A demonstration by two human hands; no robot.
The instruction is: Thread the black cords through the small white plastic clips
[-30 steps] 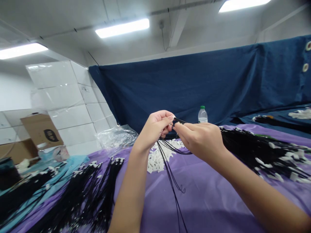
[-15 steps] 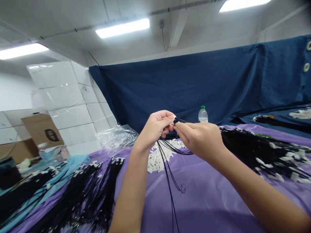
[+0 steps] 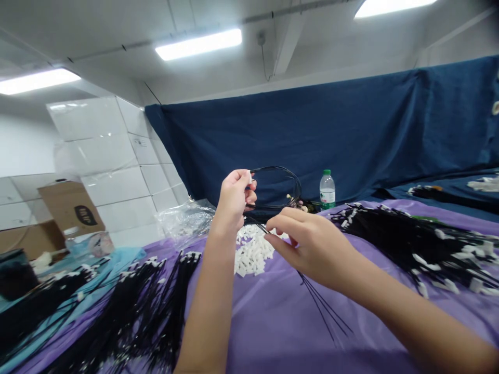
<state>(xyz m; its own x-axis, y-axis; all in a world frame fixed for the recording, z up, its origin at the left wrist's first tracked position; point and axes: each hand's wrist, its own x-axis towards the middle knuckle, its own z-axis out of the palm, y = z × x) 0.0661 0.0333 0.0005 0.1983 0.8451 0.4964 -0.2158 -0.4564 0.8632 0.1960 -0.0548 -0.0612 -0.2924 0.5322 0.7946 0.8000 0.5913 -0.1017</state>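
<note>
My left hand is raised above the purple table cover, its fingers pinched on a small white clip at the end of thin black cords that curve in a loop to the right. My right hand is lower and to the right, fingers closed round the same bundle of black cords, whose loose ends trail down over the cover. A heap of small white clips lies just behind and between the hands.
A pile of black cords with white clips lies at the left, another at the right. A water bottle stands before the blue curtain. A clear plastic bag and cardboard boxes are at the far left.
The hands have come apart: my left hand rose with the clip end, the right dropped down and right along the cords. The cords now form a loop between them.
</note>
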